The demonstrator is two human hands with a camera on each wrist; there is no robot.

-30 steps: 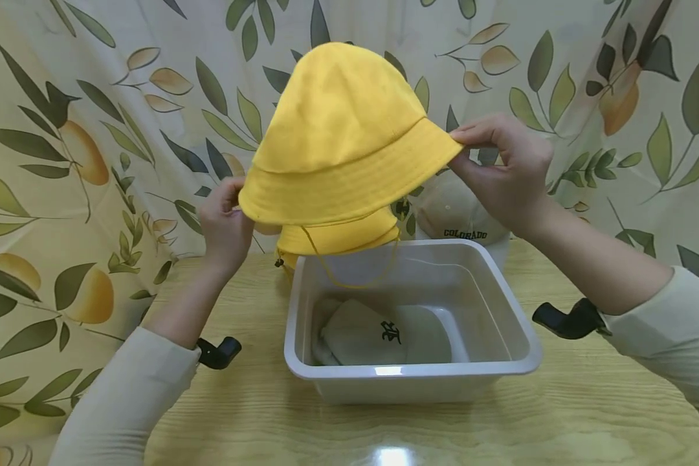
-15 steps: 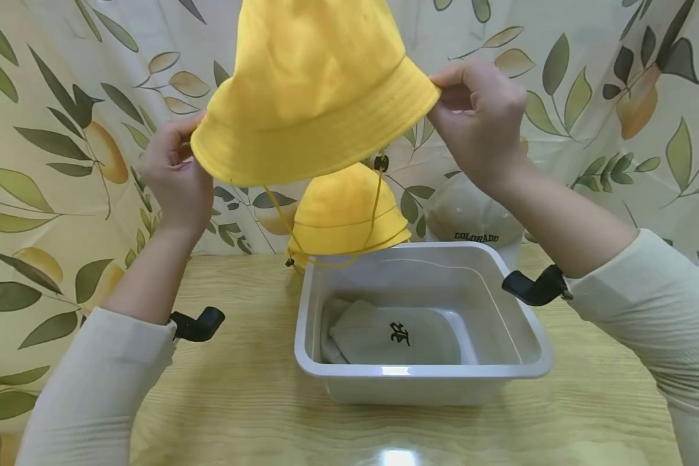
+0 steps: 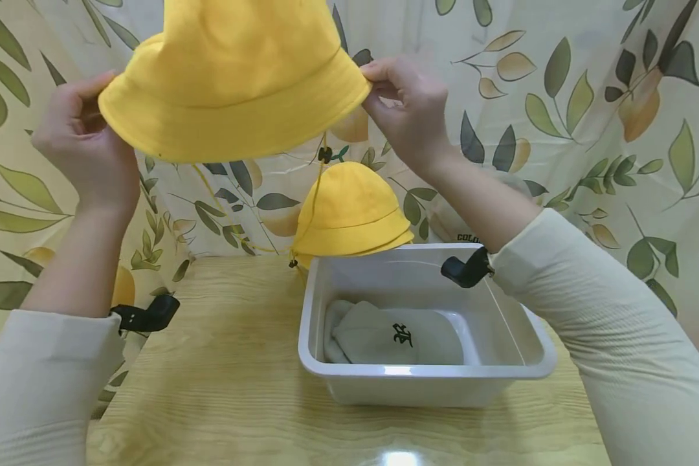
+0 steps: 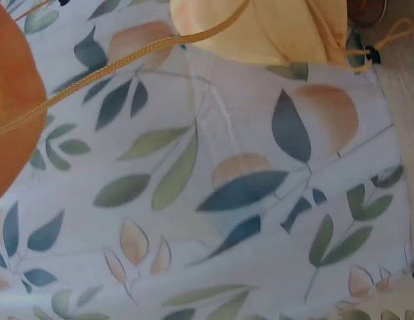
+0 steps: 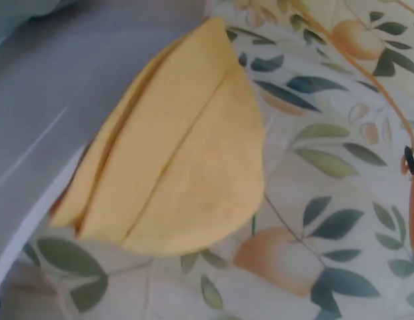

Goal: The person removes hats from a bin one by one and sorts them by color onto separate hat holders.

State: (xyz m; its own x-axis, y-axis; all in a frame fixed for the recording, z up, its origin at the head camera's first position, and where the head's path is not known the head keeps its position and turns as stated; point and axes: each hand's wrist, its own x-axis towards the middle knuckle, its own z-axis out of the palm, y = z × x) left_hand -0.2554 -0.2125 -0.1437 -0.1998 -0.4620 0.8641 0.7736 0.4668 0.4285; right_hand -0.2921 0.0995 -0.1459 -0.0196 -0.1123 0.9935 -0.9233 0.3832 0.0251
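Both hands hold up a yellow bucket hat (image 3: 233, 84) by its brim at the upper left of the head view, its crown top cut off by the frame edge. The left hand (image 3: 87, 142) pinches the brim's left end. At the right end, thumb and fingers of the right hand (image 3: 410, 113) pinch it. A yellow chin cord with a black toggle (image 3: 325, 155) hangs below the hat. Behind the tub's back rim sits a second yellow bucket hat (image 3: 352, 210), its brim edges stacked double. It shows large in the right wrist view as a yellow hat (image 5: 180, 147).
A white plastic tub (image 3: 425, 371) stands mid-table, holding a folded grey-beige cap (image 3: 373, 336) with dark embroidery. Behind the right forearm, a pale cap (image 3: 448, 223) with dark lettering is partly hidden. A leaf-print curtain (image 3: 606, 129) backs the wooden table (image 3: 221, 388).
Both hands have carried the held hat up and to the left, away from above the tub. The second yellow hat behind it has come into fuller view.
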